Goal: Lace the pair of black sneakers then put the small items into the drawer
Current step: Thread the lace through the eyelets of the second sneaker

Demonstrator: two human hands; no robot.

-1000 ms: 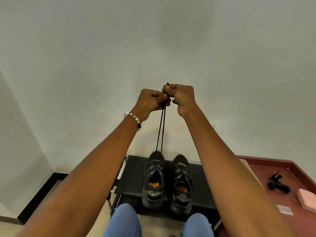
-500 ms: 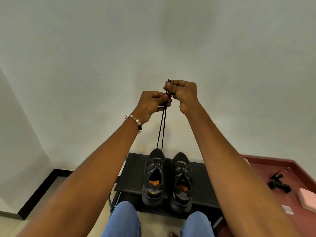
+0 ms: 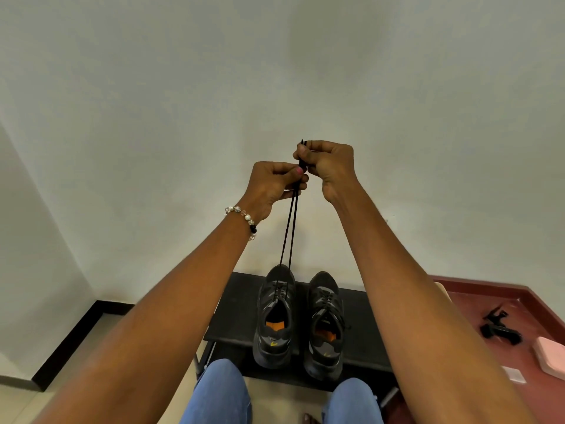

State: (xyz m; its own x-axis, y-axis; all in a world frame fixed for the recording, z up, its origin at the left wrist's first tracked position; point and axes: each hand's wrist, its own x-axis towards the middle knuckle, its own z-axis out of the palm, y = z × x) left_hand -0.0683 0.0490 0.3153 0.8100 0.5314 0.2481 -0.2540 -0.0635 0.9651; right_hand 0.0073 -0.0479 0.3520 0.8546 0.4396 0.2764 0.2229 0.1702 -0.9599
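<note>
Lacing step: ends evened, judging by both strands raised together.
Left hand [image 3: 272, 185]: fingers curled, pinching the lace [image 3: 290, 224] strands.
Right hand [image 3: 327, 165]: pinching the tips just above the left.
Lace axis: near-vertical, running down to the left sneaker [image 3: 275, 316] directly below both hands.
Right sneaker [image 3: 325, 325]: beside it on the black bench [image 3: 232, 313].

Bare forearms [image 3: 171, 301], no sleeves anywhere in view. Around the left wrist, a bracelet [image 3: 241, 217] of round white pearl-like beads, clear faceted beads with a faint pink tint, and one black bead toward 5 o'clock of the strand; pink polish on the thumbnail [image 3: 299, 170] of the left hand [image 3: 275, 185], none visible on the right hand [image 3: 328, 166]. Down at 6 o'clock, light blue denim jeans [image 3: 220, 393] over both knees, faded paler along the tops, and between the knees a small glimpse of toes, too little to tell more.
</note>
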